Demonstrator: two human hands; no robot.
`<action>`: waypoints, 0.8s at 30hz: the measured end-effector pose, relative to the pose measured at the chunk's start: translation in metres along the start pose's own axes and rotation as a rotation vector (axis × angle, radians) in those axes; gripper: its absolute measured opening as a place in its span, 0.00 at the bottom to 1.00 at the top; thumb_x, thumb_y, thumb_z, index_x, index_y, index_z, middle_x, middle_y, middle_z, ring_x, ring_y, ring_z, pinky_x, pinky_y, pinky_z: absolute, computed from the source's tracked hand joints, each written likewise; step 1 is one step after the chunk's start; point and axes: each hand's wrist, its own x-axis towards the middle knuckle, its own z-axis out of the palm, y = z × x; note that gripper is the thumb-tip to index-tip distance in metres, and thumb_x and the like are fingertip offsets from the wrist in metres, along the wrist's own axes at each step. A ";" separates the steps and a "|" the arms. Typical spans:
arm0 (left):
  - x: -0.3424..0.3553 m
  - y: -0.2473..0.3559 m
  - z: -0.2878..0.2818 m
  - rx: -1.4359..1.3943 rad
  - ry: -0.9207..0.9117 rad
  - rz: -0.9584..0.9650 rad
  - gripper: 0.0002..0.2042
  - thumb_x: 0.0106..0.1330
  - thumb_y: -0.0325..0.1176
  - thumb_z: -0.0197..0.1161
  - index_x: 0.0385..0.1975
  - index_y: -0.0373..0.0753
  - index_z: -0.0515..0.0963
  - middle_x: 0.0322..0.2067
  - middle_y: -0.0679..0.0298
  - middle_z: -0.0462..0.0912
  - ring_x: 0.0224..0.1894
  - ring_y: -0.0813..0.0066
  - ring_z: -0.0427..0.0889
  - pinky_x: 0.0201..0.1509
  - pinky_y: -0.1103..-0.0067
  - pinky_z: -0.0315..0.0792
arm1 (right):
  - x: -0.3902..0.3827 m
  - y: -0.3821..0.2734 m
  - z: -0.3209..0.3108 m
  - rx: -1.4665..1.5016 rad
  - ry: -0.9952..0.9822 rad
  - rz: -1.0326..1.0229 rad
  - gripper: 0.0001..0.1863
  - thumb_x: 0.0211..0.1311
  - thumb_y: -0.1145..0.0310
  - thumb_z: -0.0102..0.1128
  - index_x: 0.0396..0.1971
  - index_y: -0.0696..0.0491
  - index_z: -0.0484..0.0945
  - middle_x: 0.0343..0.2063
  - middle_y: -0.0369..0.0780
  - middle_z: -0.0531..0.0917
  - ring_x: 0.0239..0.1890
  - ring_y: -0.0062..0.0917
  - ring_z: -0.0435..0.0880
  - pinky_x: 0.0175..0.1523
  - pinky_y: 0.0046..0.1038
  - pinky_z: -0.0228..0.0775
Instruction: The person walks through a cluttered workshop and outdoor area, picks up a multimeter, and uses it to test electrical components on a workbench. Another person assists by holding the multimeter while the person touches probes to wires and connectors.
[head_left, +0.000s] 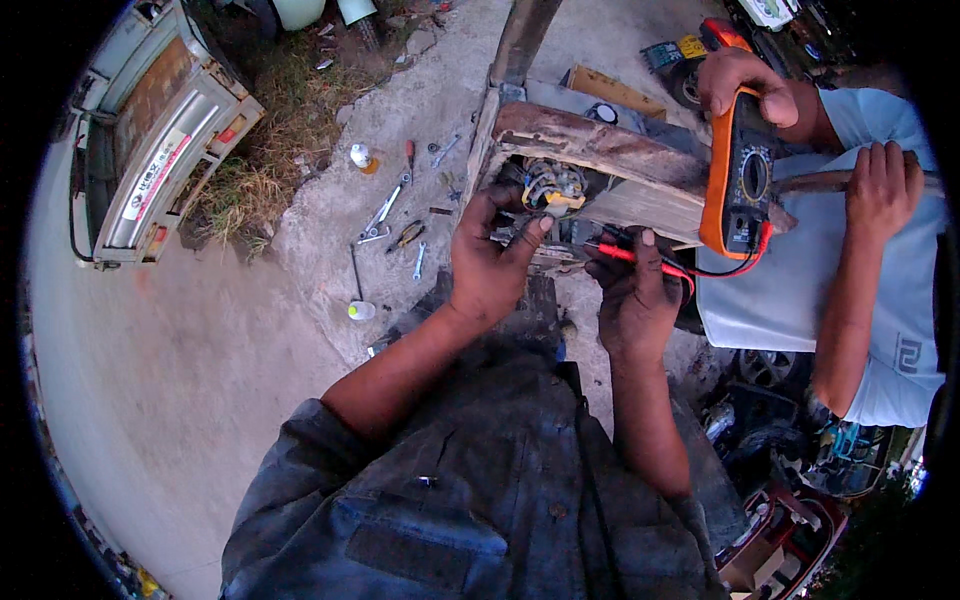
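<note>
My left hand [492,258] is closed on the edge of a small electrical part with bundled wires and a yellow piece [560,203], its thumb and forefinger pinching it. This part sits at the opening of a worn wooden bench [640,205]. In my right hand [640,300] are the red and black test probes [617,252], held between thumb and fingers, tips pointing toward the part. Their leads run to an orange-cased multimeter [738,175], which another person's hand [745,85] holds up at the right. Whether a probe tip touches the part I cannot tell.
On the concrete at left lie several wrenches [388,205], pliers [407,235], a red-handled screwdriver [409,150] and small bottles [361,311]. The other person's second hand [885,188] grips a wooden bar. A parked truck's tailgate [175,150] stands far left; machine parts [760,410] lie at right.
</note>
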 end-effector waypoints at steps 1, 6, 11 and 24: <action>0.002 -0.003 -0.003 -0.001 0.001 0.031 0.17 0.57 0.29 0.70 0.42 0.32 0.71 0.37 0.62 0.76 0.40 0.78 0.73 0.45 0.80 0.70 | 0.002 0.003 0.000 -0.010 0.011 0.002 0.16 0.64 0.60 0.59 0.43 0.56 0.74 0.33 0.43 0.83 0.32 0.32 0.85 0.34 0.31 0.78; 0.004 0.013 0.006 -0.167 0.028 -0.083 0.16 0.60 0.35 0.69 0.40 0.32 0.72 0.33 0.64 0.77 0.36 0.79 0.74 0.42 0.81 0.70 | 0.008 0.006 -0.009 -0.080 -0.010 -0.048 0.16 0.64 0.61 0.59 0.43 0.57 0.74 0.32 0.43 0.83 0.32 0.32 0.85 0.34 0.31 0.79; 0.016 0.018 0.008 0.034 0.036 -0.124 0.15 0.60 0.36 0.69 0.37 0.32 0.73 0.30 0.66 0.77 0.33 0.81 0.73 0.39 0.81 0.70 | 0.012 0.010 -0.003 -0.083 -0.004 -0.129 0.15 0.63 0.63 0.61 0.43 0.56 0.74 0.32 0.43 0.83 0.32 0.31 0.84 0.34 0.32 0.79; 0.003 -0.012 -0.001 -0.055 -0.049 -0.005 0.16 0.59 0.30 0.68 0.42 0.33 0.70 0.37 0.62 0.76 0.40 0.78 0.75 0.45 0.79 0.72 | 0.023 0.010 0.004 -0.206 0.001 -0.046 0.20 0.56 0.60 0.69 0.41 0.59 0.78 0.41 0.41 0.81 0.43 0.26 0.78 0.52 0.29 0.68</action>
